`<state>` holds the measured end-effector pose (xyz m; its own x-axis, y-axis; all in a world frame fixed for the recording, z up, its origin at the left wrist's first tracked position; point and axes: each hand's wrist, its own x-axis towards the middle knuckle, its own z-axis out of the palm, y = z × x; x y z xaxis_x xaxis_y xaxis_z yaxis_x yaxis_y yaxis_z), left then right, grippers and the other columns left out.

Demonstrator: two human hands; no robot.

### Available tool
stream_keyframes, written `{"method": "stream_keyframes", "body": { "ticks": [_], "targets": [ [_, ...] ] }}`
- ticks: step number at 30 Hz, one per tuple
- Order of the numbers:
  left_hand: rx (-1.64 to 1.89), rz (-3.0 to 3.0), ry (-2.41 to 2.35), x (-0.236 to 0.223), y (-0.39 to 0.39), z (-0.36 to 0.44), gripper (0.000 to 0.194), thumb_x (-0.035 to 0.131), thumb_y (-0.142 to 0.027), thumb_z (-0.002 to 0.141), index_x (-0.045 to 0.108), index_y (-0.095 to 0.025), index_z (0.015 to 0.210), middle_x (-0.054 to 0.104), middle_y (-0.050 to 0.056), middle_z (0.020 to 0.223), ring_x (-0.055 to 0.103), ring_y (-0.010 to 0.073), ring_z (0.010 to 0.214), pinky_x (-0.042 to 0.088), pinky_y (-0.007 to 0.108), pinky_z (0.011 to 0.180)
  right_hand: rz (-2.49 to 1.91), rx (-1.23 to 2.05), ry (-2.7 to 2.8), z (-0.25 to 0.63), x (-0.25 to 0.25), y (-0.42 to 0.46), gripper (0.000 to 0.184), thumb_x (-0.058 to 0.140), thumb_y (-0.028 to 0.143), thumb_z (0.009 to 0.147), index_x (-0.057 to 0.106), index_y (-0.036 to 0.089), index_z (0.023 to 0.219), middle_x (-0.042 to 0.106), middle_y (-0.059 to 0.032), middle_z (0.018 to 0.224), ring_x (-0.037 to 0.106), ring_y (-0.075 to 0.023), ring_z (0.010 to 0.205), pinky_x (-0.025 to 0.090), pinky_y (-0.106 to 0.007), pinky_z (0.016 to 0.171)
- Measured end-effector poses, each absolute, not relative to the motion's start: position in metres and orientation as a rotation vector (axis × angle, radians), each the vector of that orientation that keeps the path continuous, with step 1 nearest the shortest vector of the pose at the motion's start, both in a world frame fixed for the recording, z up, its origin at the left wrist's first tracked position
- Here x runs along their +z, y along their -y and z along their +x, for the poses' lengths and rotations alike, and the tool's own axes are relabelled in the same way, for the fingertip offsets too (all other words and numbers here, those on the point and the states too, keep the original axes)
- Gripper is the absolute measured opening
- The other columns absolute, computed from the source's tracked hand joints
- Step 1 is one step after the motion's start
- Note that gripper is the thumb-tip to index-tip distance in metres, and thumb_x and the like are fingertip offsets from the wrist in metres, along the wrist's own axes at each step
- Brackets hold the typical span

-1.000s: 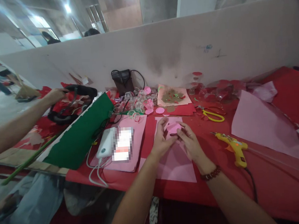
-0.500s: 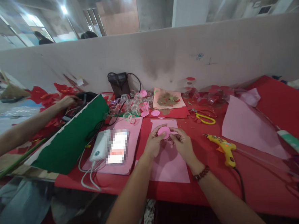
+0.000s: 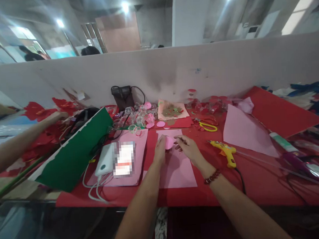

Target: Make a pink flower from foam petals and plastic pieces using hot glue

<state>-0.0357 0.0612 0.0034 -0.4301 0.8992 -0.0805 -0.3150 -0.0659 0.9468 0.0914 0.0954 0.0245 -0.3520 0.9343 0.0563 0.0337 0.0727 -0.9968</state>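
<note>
1. Pink, thin and probably paper, a disc [image 3: 169, 142] is the held thing in the head view. It is raised between the two hands, over a pink sheet [image 3: 179, 174] on the red table covering [image 3: 188, 201].

2. The left hand [image 3: 159, 150] has the disc by its left side, with the fingers closed in near that edge. Just how thumb and fingers meet behind it cannot be told.

3. Beside its other edge, the right hand [image 3: 190, 150] has loosely bent, partly parted fingers. No object can be made out in them, and whether a fingertip brushes the disc is unclear.

4. I judge the disc very light and easy to bend, not brittle, though a hard squeeze would likely crease it. Its face may be a little slick to dry fingers. Whether anything is fixed to its underside cannot be seen.

5. A light pinch at the rim, thumb on one face and fingertip on the other, should suit it best; opposite edges would steady it without buckling the middle.

6. To the right lies a yellow glue gun [image 3: 224, 151], its nozzle pointing towards the hands; the metal tip could be hot, so fingers and paper are better kept off it.
</note>
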Motion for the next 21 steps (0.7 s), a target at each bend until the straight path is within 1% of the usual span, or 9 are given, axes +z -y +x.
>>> {"method": "stream_keyframes", "body": {
  "ticks": [4, 7, 9, 11, 13, 16, 18, 21],
  "targets": [
    [1.711, 0.949, -1.171, 0.010, -0.062, -0.036, 0.036, 0.052, -0.053, 0.079, 0.061, -0.018, 0.081, 0.057, -0.001, 0.073, 0.051, 0.0114, 0.065, 0.041, 0.022, 0.058, -1.030, 1.354, 1.527, 0.091, 0.026, -0.079, 0.036, 0.066, 0.042, 0.072, 0.062, 0.018, 0.099, 0.067, -0.0016, 0.072, 0.064, -0.0145, 0.058, 0.050, -0.026, 0.054],
    [1.692, 1.092, -1.079, 0.020, -0.060, -0.033, 0.031, 0.049, -0.047, 0.082, 0.061, -0.018, 0.082, 0.056, 0.000, 0.074, 0.048, 0.0115, 0.065, 0.040, 0.022, 0.059, -1.020, 1.342, 1.445, 0.090, 0.024, -0.075, 0.031, 0.069, 0.039, 0.068, 0.060, 0.018, 0.090, 0.067, -0.0011, 0.068, 0.063, -0.0143, 0.055, 0.049, -0.026, 0.054],
    [1.652, 1.133, -1.079, 0.026, -0.056, -0.032, 0.031, 0.048, -0.046, 0.084, 0.062, -0.018, 0.085, 0.057, 0.000, 0.075, 0.047, 0.0114, 0.064, 0.039, 0.022, 0.057, -1.021, 1.350, 1.381, 0.089, 0.024, -0.073, 0.028, 0.068, 0.036, 0.067, 0.059, 0.018, 0.085, 0.066, -0.0006, 0.063, 0.062, -0.0138, 0.053, 0.048, -0.026, 0.053],
    [1.584, 1.122, -1.105, 0.028, -0.053, -0.032, 0.030, 0.053, -0.046, 0.082, 0.062, -0.017, 0.087, 0.058, 0.001, 0.078, 0.048, 0.0113, 0.063, 0.040, 0.023, 0.057, -1.037, 1.358, 1.335, 0.087, 0.023, -0.071, 0.026, 0.068, 0.035, 0.067, 0.059, 0.017, 0.084, 0.065, -0.0002, 0.061, 0.061, -0.0133, 0.052, 0.047, -0.025, 0.053],
    [1.529, 1.087, -1.126, 0.027, -0.049, -0.032, 0.029, 0.061, -0.043, 0.076, 0.062, -0.017, 0.089, 0.060, 0.002, 0.081, 0.051, 0.0115, 0.064, 0.041, 0.023, 0.057, -1.049, 1.374, 1.301, 0.086, 0.023, -0.067, 0.026, 0.067, 0.036, 0.067, 0.059, 0.018, 0.083, 0.065, -0.0004, 0.060, 0.061, -0.0134, 0.052, 0.047, -0.025, 0.053],
    [1.543, 1.068, -1.149, 0.019, -0.044, -0.035, 0.031, 0.068, -0.039, 0.070, 0.062, -0.017, 0.091, 0.062, 0.002, 0.083, 0.054, 0.0118, 0.067, 0.043, 0.023, 0.059, -1.051, 1.409, 1.255, 0.085, 0.020, -0.059, 0.026, 0.067, 0.038, 0.066, 0.060, 0.018, 0.080, 0.065, -0.0002, 0.059, 0.061, -0.0139, 0.053, 0.046, -0.026, 0.053],
    [1.567, 1.053, -1.201, 0.014, -0.041, -0.035, 0.033, 0.069, -0.040, 0.068, 0.063, -0.017, 0.092, 0.061, 0.001, 0.082, 0.053, 0.0108, 0.065, 0.042, 0.022, 0.057, -1.042, 1.432, 1.236, 0.084, 0.019, -0.053, 0.026, 0.067, 0.039, 0.065, 0.061, 0.018, 0.079, 0.065, -0.0001, 0.059, 0.061, -0.0140, 0.053, 0.046, -0.026, 0.053],
    [1.554, 0.990, -1.333, 0.009, -0.034, -0.034, 0.034, 0.065, -0.045, 0.071, 0.063, -0.018, 0.093, 0.059, 0.000, 0.074, 0.047, 0.0084, 0.055, 0.035, 0.020, 0.048, -1.017, 1.468, 1.219, 0.084, 0.017, -0.045, 0.026, 0.067, 0.040, 0.065, 0.061, 0.017, 0.076, 0.066, -0.0011, 0.061, 0.061, -0.0138, 0.053, 0.046, -0.026, 0.054]
  ]
}}
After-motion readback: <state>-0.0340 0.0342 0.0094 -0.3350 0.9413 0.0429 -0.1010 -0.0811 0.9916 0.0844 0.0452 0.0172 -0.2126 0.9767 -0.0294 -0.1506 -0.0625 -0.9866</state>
